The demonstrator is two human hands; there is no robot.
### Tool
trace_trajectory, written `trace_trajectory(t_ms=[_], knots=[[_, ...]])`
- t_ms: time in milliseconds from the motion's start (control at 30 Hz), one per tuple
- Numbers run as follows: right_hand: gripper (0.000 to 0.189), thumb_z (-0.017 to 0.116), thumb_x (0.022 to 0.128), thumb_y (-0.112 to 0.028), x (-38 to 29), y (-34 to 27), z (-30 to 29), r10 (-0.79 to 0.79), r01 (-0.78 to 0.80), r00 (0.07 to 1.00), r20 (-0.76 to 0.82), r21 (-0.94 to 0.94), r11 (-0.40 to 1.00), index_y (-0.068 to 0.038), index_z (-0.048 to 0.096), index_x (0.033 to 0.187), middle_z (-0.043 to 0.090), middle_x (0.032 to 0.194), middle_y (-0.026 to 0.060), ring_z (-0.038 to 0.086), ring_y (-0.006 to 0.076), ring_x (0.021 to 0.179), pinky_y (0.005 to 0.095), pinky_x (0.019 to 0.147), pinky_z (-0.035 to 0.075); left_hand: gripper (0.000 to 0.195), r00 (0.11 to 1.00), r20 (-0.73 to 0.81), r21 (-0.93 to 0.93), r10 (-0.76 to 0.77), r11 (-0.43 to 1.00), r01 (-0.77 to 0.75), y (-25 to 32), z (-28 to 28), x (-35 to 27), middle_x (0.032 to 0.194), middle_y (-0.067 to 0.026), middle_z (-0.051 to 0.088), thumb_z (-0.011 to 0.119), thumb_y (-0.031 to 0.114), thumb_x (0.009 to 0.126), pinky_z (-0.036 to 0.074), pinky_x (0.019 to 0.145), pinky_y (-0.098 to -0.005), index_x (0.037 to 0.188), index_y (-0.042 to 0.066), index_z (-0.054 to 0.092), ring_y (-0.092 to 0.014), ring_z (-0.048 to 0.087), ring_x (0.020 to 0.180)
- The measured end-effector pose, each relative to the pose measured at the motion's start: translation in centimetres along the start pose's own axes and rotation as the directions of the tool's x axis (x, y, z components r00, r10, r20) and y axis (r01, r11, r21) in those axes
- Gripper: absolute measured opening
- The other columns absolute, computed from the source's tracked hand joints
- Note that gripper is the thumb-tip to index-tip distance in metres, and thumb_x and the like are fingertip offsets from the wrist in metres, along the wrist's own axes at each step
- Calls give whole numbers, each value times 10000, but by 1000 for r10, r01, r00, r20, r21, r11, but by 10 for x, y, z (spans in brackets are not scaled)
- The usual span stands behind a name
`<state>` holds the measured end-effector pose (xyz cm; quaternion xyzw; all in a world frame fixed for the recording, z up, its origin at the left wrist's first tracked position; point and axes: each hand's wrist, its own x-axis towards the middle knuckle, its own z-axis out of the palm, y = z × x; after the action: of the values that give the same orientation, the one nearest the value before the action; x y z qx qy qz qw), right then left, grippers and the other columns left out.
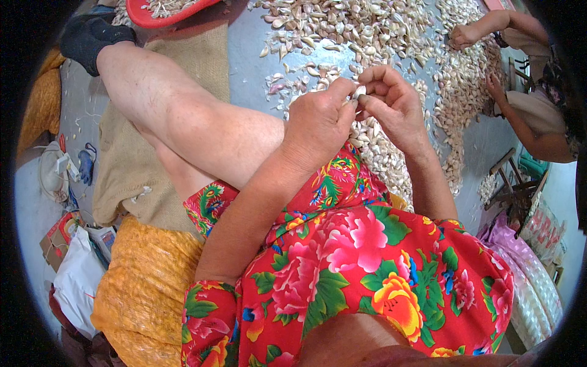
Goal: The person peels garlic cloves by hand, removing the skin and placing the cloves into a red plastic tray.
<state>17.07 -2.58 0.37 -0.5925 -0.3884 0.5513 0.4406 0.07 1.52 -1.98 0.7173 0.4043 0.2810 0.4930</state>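
Observation:
My left hand (321, 112) and my right hand (392, 105) meet above my lap. A pale garlic clove (359, 92) is pinched between the fingertips of both. The right hand's other fingers are curled, and the inside of the left hand is hidden from view. Beneath and beyond the hands lie many loose garlic cloves (380, 27), heaped on the grey-blue floor. Pieces of thin, papery skin (276, 88) are scattered left of the near heap.
Another person's hand (464, 36) reaches into cloves at the upper right. A red basin (172, 23) stands at the top left. Burlap (137, 165) lies under my legs, beside an orange mesh sack (146, 293). A wooden stool (513, 183) is at the right.

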Motion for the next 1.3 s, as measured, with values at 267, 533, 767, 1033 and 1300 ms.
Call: trace_trajectory(t_ms=[267, 533, 767, 1033, 1300], knots=[[335, 555, 831, 100, -4, -7, 5, 49, -51, 998, -33, -67, 996, -10, 510, 1144, 629, 849, 32, 630, 74, 719, 227, 619, 525, 171, 999, 27, 42, 40, 998, -41, 3, -4, -5, 757, -196, 664, 655, 112, 878, 523, 595, -450, 1044, 76, 634, -390, 687, 709], [388, 580, 771, 125, -23, 4, -2, 57, -56, 995, -85, 16, 998, -14, 512, 1126, 656, 889, 48, 645, 77, 748, 222, 626, 530, 228, 970, 241, 95, 17, 995, -41, 3, 1, -10, 820, -225, 671, 649, 159, 869, 538, 664, -507, 1084, 94, 606, -431, 670, 779], [368, 634, 792, 90, -28, -1, 7, -55, 55, 986, -154, -2, 998, -28, 544, 1128, 662, 949, 44, 641, 84, 788, 232, 652, 528, 187, 955, 274, -431, -115, 873, 229, -8, 2, -7, 658, -48, 563, 630, 224, 962, 421, 505, -335, 1012, 44, 629, -176, 518, 538], [293, 673, 818, 38, -34, -14, 3, -218, 185, 975, -37, -399, 898, 4, 635, 1107, 705, 957, 61, 663, 103, 839, 253, 744, 543, 205, 842, 483, -619, -241, 586, 523, -3, -9, -3, 678, 84, 516, 679, 242, 976, 289, 476, -195, 1001, 39, 683, -2, 408, 557], [520, 649, 841, 90, -42, -25, 17, -384, 343, 922, 53, -575, 743, -6, 504, 1330, 722, 1101, 137, 708, 178, 939, 307, 776, 573, 202, 846, 478, -710, -237, 463, 531, 7, -12, -6, 740, 89, 574, 700, 236, 968, 293, 487, -183, 1041, 48, 703, 11, 411, 572]])
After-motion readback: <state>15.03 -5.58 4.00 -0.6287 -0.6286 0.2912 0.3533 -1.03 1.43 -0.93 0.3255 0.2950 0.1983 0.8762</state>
